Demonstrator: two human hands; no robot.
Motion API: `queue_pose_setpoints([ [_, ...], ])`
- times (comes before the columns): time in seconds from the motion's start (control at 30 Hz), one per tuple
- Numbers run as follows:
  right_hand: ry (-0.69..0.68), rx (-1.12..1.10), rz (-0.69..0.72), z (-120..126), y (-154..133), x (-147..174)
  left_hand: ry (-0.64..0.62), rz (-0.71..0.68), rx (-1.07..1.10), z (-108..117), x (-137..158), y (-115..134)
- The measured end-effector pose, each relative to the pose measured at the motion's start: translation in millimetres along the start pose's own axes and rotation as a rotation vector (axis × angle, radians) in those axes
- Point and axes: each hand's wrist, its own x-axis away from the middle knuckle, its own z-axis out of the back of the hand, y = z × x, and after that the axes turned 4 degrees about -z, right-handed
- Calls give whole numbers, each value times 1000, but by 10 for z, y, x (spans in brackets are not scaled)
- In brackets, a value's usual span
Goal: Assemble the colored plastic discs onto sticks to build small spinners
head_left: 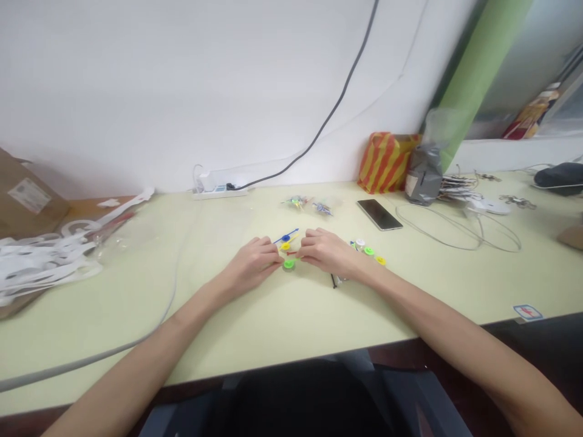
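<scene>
A green arrow spinner (289, 264), a round disc with a thin pointer, lies on the table between my hands. My left hand (259, 258) is closed in a pinch at its left end. From the other side, the fingers of my right hand (322, 250) pinch its right end. Just behind it are a yellow arrow spinner (285, 246) and a blue arrow spinner (286, 238), with a red pointer (291, 254) partly hidden by my right fingers. Beside my right forearm lie a white disc (361, 243), a green disc (369, 251) and a yellow disc (381, 261).
Two clear bags of small colourful parts (296, 202) lie farther back. A phone (379, 215) and a striped bag (385, 162) are at the right. White plastic scraps (40, 261) pile up at the left. A grey cable (136, 343) crosses the table near my left forearm.
</scene>
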Motion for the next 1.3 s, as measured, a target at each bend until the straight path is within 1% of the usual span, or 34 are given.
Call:
queue_pose_setpoints([
  [0.23,37,11,2,14,-6,9,1,-7,-36,-14,10,9],
  [0.4,140,20,-25,75,38,10,126,14,-39,35,-16,-22],
  [0.5,183,0,-41,68,68,13,155,14,-49,65,-20,-47],
  [0.63,153,-65,-22,15,48,10,133,31,-43,66,5,-80],
  [0.77,60,-186,-21,-4,6,17,74,15,-35,49,22,-73],
  [0.87,-34,-199,-91,-14,29,39,11,6,-68,38,15,-39],
  [0.97,-92,-200,-174,-34,73,57,-59,10,-82,35,5,6],
  [1.1,-100,-218,-208,-53,97,59,-104,-24,-76,32,-10,95],
  [1.2,-83,-218,-196,-77,113,57,-104,-77,-69,8,-22,146],
  [1.3,-55,-233,-198,-94,144,61,-99,-86,-81,-24,-24,137],
])
